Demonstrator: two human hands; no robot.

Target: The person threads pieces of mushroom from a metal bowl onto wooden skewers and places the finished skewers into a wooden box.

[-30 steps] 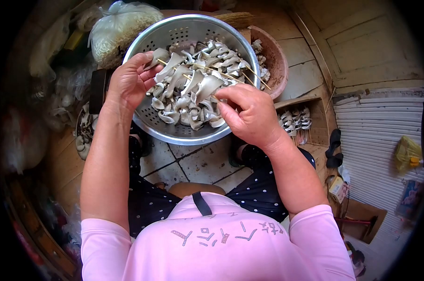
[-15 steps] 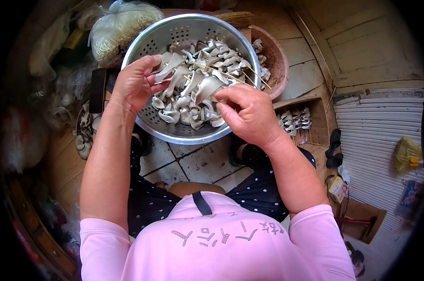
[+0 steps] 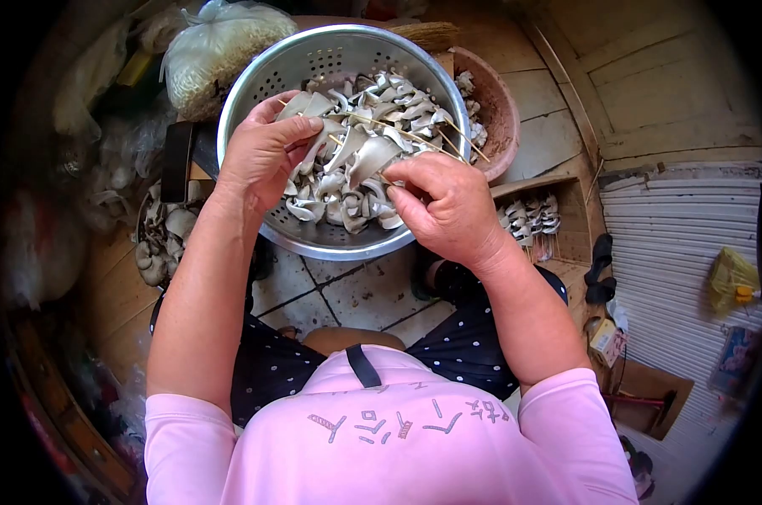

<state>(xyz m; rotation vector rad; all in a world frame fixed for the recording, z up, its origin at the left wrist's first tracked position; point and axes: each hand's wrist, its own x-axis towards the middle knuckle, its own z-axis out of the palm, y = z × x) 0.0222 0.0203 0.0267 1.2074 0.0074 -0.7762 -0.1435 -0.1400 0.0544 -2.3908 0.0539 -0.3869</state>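
Note:
A large metal colander [image 3: 360, 251] with a perforated wall holds many torn grey-white oyster mushroom pieces [image 3: 406, 105]. Over it, my left hand [image 3: 267, 156] pinches mushroom pieces at the left end of a skewer, thumb on top. Several pieces, including a broad mushroom piece [image 3: 373, 158], are threaded in a row between my hands. My right hand [image 3: 448, 202] is closed at the other end of this row, its fingertips hiding most of the skewer there. Bare thin wooden skewers [image 3: 463, 139] lie across the mushrooms on the right.
Behind the colander's right side stands a pinkish basin [image 3: 500, 109] with pale scraps. Finished mushroom skewers [image 3: 532, 217] sit in a box at the right. More mushrooms [image 3: 158, 240] lie at the left, below a filled plastic bag [image 3: 221, 50]. Tiled floor [image 3: 314, 290] shows between the knees.
My left hand has shifted slightly, its thumb moving right and down along the mushroom pieces. A skewer tip now shows by its fingers. My right hand stays nearly still.

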